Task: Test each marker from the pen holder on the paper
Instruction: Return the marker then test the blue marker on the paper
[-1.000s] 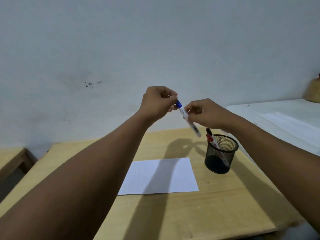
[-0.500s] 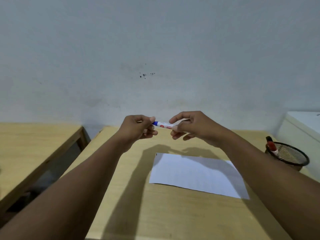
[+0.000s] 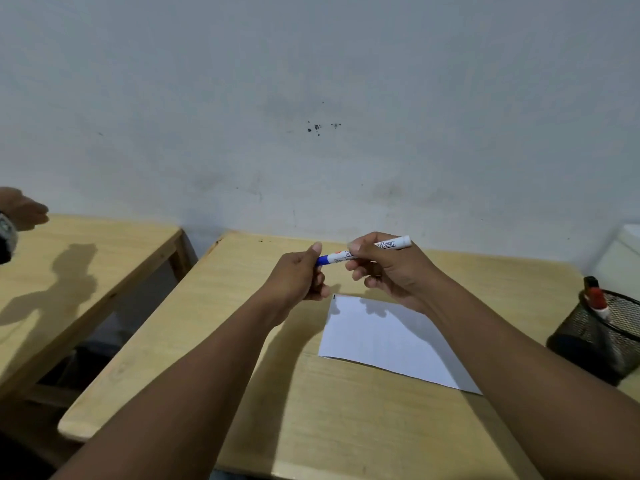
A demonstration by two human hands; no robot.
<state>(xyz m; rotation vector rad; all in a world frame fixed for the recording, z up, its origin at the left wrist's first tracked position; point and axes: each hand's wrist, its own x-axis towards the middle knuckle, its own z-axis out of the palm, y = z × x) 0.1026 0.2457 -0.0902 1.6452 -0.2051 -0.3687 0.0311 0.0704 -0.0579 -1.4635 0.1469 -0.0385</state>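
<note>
Shift: pen holder (image 3: 599,336) sits fuller in view at right than half a second ago.
Blue marker (image 3: 363,252): level above tabletop (image 3: 214,341), over paper (image 3: 391,341).
Left hand (image 3: 299,277): pinches blue cap, probably.
Right hand (image 3: 389,268): clamps barrel.
Red marker (image 3: 597,301): stands in holder.

I hold both forearms out ahead, angled toward each other. My left hand (image 3: 299,277) is curled, thumb up, its fingertips pinching the blue end of a marker (image 3: 363,252). My right hand (image 3: 391,268) grips the barrel between thumb and forefinger; its other fingers curl loosely below.
</note>
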